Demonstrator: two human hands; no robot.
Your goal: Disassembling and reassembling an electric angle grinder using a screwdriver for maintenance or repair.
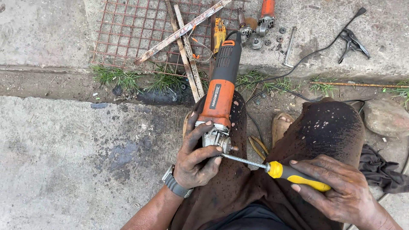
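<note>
On the lap of a person seated above a concrete floor (64, 162), the left hand (197, 159) clamps an orange angle grinder (219, 100) pointing to 12 o'clock while the right hand (341, 189) grips a yellow-handled screwdriver (294, 175), its tip at the gear head from 4 o'clock, apparently working a screw that calls for steady, square turning.

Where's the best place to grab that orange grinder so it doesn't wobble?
Probably the orange body just behind the metal head, coming from the left side, as the left hand does now. The body is narrow and rounded enough for fingers to wrap, and it lies along the thigh. That leaves the head clear for the screwdriver in the right hand.
</note>
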